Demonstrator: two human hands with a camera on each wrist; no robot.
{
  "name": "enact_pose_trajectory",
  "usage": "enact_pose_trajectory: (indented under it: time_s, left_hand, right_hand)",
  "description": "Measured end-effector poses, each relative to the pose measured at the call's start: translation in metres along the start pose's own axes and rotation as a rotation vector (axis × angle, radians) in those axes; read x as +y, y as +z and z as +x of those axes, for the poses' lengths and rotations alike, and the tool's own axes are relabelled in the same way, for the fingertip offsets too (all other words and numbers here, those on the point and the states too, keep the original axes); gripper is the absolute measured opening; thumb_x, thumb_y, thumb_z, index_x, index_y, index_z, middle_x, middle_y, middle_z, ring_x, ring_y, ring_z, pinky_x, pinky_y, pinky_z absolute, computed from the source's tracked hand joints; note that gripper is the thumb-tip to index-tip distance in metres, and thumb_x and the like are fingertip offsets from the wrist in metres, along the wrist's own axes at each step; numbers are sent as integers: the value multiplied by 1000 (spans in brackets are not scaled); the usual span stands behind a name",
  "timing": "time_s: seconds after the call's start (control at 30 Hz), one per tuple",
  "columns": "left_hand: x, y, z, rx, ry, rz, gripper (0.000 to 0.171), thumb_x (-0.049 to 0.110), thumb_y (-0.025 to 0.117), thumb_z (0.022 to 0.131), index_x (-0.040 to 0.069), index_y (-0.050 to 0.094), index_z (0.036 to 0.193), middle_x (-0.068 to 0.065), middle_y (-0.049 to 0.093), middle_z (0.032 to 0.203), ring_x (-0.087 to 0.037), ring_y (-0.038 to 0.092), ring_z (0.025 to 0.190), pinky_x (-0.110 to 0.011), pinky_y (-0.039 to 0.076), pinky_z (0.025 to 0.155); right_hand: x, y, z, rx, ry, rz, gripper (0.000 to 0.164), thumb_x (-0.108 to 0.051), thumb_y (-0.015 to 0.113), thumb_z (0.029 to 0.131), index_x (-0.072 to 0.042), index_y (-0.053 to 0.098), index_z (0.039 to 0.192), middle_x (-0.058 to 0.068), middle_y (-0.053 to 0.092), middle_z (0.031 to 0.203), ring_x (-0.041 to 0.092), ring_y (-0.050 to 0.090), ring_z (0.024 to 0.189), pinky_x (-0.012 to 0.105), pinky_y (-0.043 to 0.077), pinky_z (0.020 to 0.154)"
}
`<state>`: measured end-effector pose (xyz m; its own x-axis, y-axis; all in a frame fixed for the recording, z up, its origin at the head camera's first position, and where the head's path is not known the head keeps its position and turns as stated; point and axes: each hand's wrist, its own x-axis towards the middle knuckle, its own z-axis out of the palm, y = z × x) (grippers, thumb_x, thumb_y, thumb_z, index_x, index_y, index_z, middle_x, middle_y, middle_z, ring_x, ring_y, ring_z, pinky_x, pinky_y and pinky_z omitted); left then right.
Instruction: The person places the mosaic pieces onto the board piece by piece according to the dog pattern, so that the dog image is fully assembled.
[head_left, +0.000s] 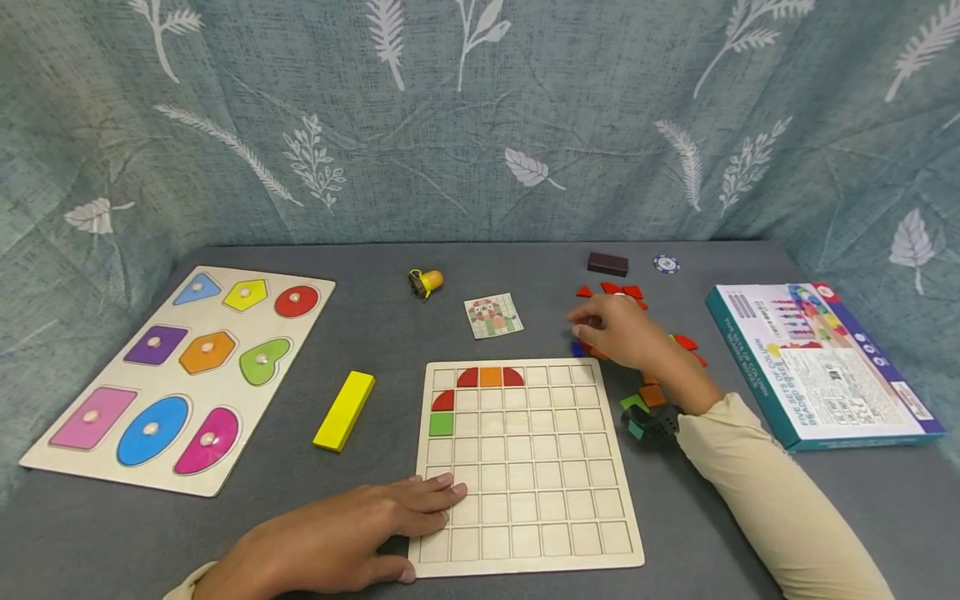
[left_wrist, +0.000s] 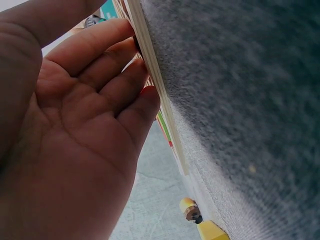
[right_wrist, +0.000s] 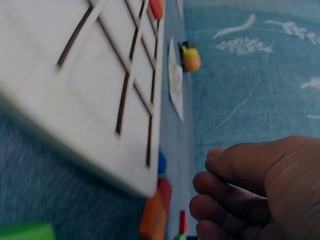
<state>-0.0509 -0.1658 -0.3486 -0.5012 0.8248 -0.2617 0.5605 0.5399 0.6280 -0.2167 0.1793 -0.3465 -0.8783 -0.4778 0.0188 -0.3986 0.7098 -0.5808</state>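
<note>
A wooden grid board (head_left: 510,467) lies flat in front of me. Along its upper left squares sit red quarter-round tiles (head_left: 443,401), an orange tile (head_left: 491,377) and a green tile (head_left: 441,424). My left hand (head_left: 375,525) rests with extended fingers on the board's left edge; the left wrist view shows its palm (left_wrist: 85,130) beside that edge. Just past the far right corner, my right hand (head_left: 618,329) hovers above loose coloured pieces, partly hiding them. Its fingers (right_wrist: 240,165) are loosely bent, and nothing shows between them. A picture card (head_left: 493,316) lies behind the board.
A knob puzzle board (head_left: 180,375) and a yellow block (head_left: 344,412) lie at left. Behind stand a small orange-and-yellow figure (head_left: 426,283), a dark block (head_left: 607,264) and a poker chip (head_left: 666,264). At right is a game box (head_left: 825,367), near the black wrist device (head_left: 652,423).
</note>
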Motion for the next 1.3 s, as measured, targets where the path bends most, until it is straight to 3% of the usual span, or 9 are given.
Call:
enact_pose_trajectory:
  time_s: [0.3, 0.5, 0.73, 0.97, 1.2, 1.3]
  left_hand:
    - [0, -1, 0, 1, -3, 12, 57, 15, 77, 85, 16, 57, 138, 9, 41, 149, -18, 36, 138, -36, 43, 102]
    - [0, 0, -1, 5, -2, 7, 57, 15, 77, 84, 16, 57, 137, 9, 41, 149, -18, 36, 138, -35, 43, 102]
    - [0, 1, -2, 12, -5, 1, 58, 14, 77, 84, 16, 56, 138, 9, 40, 149, -18, 35, 139, -35, 43, 102]
    - [-1, 2, -2, 22, 6, 12, 58, 14, 78, 83, 16, 57, 138, 8, 41, 149, -18, 36, 138, -36, 43, 102]
    - [-2, 2, -2, 26, 17, 10, 58, 14, 77, 83, 16, 57, 138, 8, 42, 148, -19, 38, 138, -36, 44, 101]
    - [-3, 3, -2, 30, 23, 3, 58, 14, 77, 83, 16, 57, 138, 7, 42, 148, -20, 38, 137, -36, 44, 101]
  right_hand:
    - [10, 0, 0, -51, 78, -3, 26, -8, 61, 96, 6, 67, 117, 15, 66, 106, 24, 61, 89, 37, 52, 72]
    - [8, 0, 1, -99, 163, -41, 30, -10, 64, 94, 8, 66, 117, 18, 67, 105, 30, 62, 95, 41, 54, 77]
    - [7, 1, 2, -102, 205, -45, 22, -11, 66, 93, 2, 70, 110, 12, 67, 100, 25, 61, 87, 37, 53, 71]
    - [11, 3, 1, -60, 127, -8, 12, -3, 65, 91, 0, 68, 102, 6, 63, 86, 19, 57, 75, 33, 49, 64]
    - [6, 4, 0, 23, 47, -14, 15, -1, 61, 93, 0, 72, 103, 10, 64, 97, 20, 57, 77, 34, 49, 64]
    - [0, 4, 0, 19, 33, 2, 18, -1, 60, 94, 0, 72, 108, 11, 63, 99, 20, 55, 76, 34, 47, 63]
